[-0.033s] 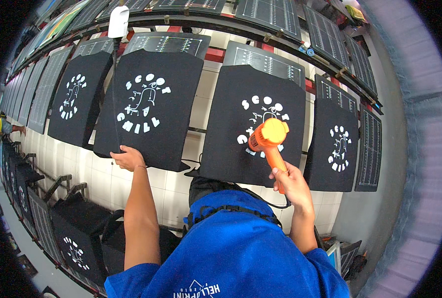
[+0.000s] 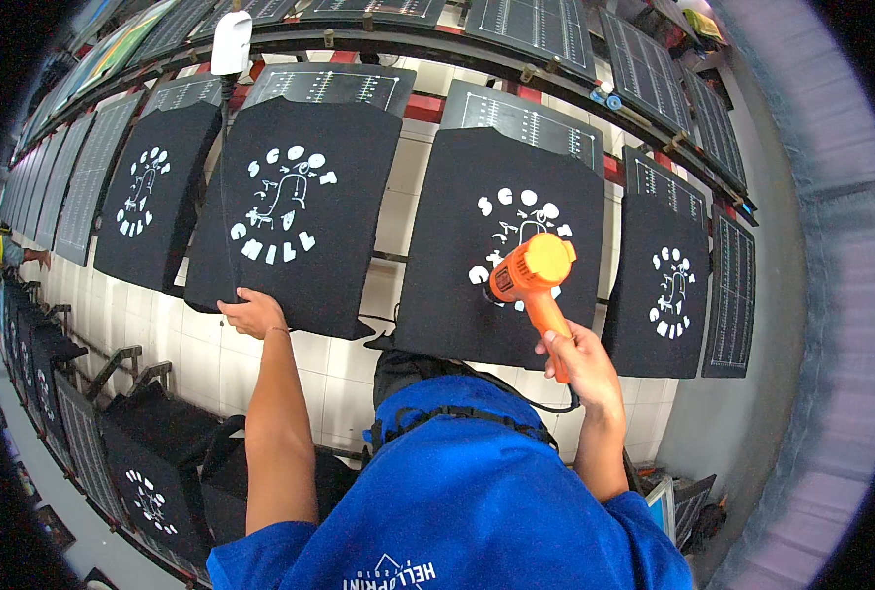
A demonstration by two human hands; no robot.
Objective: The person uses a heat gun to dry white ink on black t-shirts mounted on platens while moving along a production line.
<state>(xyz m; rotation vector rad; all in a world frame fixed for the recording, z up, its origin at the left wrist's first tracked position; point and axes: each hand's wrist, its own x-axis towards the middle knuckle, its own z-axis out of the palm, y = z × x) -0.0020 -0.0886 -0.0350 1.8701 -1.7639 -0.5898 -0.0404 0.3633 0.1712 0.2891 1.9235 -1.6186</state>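
The fingers of the right hand [image 2: 583, 366] wrap an orange heat gun [image 2: 536, 280], its head just beyond them, over a white-printed black shirt [image 2: 452, 246]. Left of those fingers, the left hand [image 2: 253, 316] is at the near edge of a second black shirt [image 2: 344, 267]; whether its fingers grip anything, I cannot tell

A purplish curtain [image 2: 845, 265] hangs far right of the right grip [image 2: 577, 364]; white floor tiles [image 2: 649, 401] lie below; far left, a person in yellow [image 2: 0, 250].
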